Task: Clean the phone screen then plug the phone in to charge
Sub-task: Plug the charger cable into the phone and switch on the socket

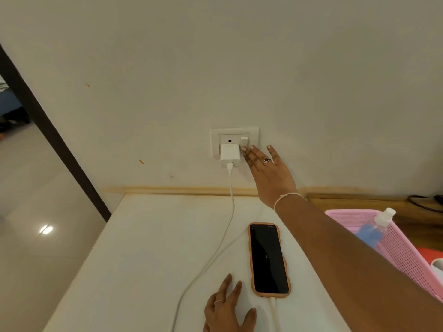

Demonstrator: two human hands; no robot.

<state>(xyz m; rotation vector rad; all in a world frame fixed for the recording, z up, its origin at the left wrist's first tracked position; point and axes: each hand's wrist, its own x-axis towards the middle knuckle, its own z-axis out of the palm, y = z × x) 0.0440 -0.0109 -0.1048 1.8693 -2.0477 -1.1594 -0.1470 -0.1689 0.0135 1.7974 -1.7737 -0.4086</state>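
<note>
A phone (269, 259) in an orange case lies screen-up on the white table (148, 248), its screen dark with a small mark lit in the middle. A white cable (226, 233) runs from its lower end, loops leftwards and rises to a white charger (230, 155) plugged into the wall socket plate (234, 133). My right hand (268, 172) reaches up to the wall, fingers spread, fingertips at the switch (244, 141) beside the charger. My left hand (227, 307) rests flat and open on the table just left of the phone.
A pink plastic basket (393, 248) stands at the right, holding a clear bottle (375, 227) with blue liquid. Behind it a wooden surface (359, 202) carries dark cables. The table's left edge drops to a tiled floor (36, 212), with a dark door frame (48, 130) beyond.
</note>
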